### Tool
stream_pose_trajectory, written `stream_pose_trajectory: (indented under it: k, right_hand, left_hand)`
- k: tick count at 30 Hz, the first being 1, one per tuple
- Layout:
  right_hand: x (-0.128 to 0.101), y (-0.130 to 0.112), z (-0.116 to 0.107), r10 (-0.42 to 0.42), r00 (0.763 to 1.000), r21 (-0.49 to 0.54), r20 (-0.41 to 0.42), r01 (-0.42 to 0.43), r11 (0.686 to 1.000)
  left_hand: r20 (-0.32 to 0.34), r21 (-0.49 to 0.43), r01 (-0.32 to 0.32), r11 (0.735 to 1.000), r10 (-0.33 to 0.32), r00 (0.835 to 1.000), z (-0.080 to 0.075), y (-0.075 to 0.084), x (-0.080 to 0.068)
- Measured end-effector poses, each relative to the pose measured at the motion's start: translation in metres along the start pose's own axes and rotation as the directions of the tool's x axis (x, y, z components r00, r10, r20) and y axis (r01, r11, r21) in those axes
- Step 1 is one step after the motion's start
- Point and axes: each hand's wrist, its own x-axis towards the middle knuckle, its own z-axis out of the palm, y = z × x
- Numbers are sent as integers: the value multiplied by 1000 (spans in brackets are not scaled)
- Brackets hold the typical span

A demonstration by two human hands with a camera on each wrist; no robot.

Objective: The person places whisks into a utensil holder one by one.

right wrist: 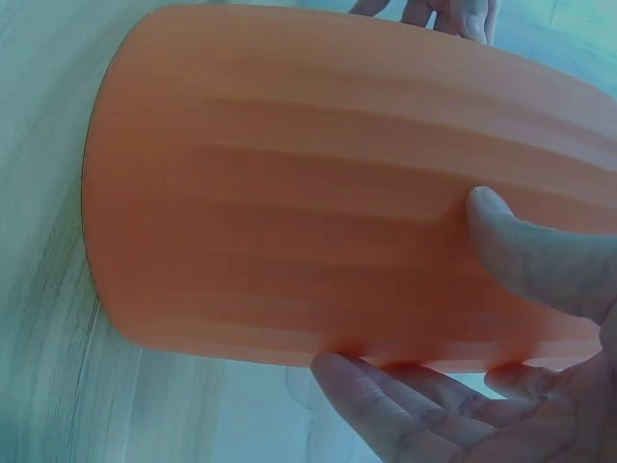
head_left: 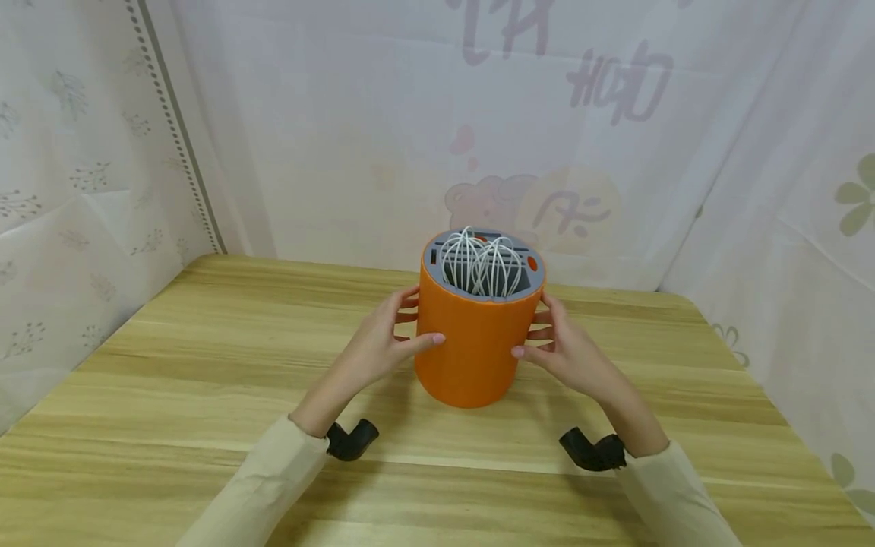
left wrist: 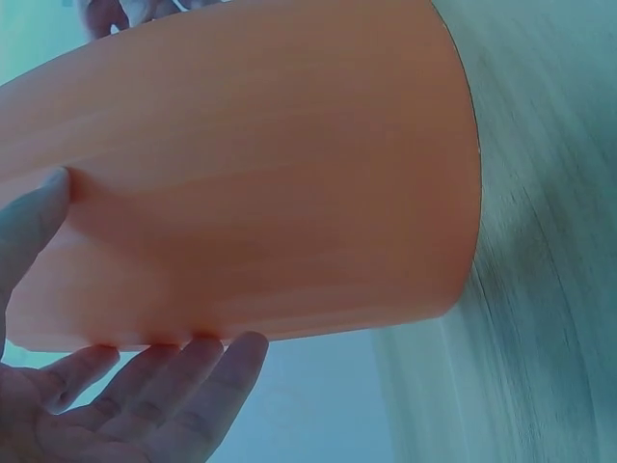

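An orange utensil holder (head_left: 468, 349) with a grey slotted top (head_left: 529, 270) stands upright at the middle of the table. Two white wire whisks (head_left: 467, 262) poke out of its large opening, wire heads up; their handles are hidden inside. On its left side my left hand (head_left: 383, 342) grips the wall, thumb on the front and fingers around the side. My right hand (head_left: 567, 353) holds the opposite side the same way. In both wrist views, the fingertips (left wrist: 246, 352) and right thumb (right wrist: 496, 217) touch the smooth orange wall.
The wood-grain table (head_left: 205, 365) extends around the holder on all sides. Behind it hangs a pale printed curtain (head_left: 342, 137), close to the table's back edge. Black curved pieces (head_left: 352, 441) are worn at both wrists, beside the cream sleeves (head_left: 266, 486).
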Motion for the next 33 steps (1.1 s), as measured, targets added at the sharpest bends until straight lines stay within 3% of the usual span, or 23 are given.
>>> stream_pose_trajectory:
  k: [7, 14, 33]
  right_hand:
    - [7, 2, -1, -3, 1000, 4, 0, 3, 1000]
    - [17, 7, -5, 19, 1000, 25, 1, -19, 1000]
    - [34, 13, -10, 34, 999, 68, 11, -35, 997]
  left_hand:
    - [11, 17, 32, 999, -32, 999, -1, -2, 6]
    - [12, 37, 5, 999, -6, 1000, -3, -5, 17]
    - [14, 32, 19, 999, -20, 1000, -5, -14, 37]
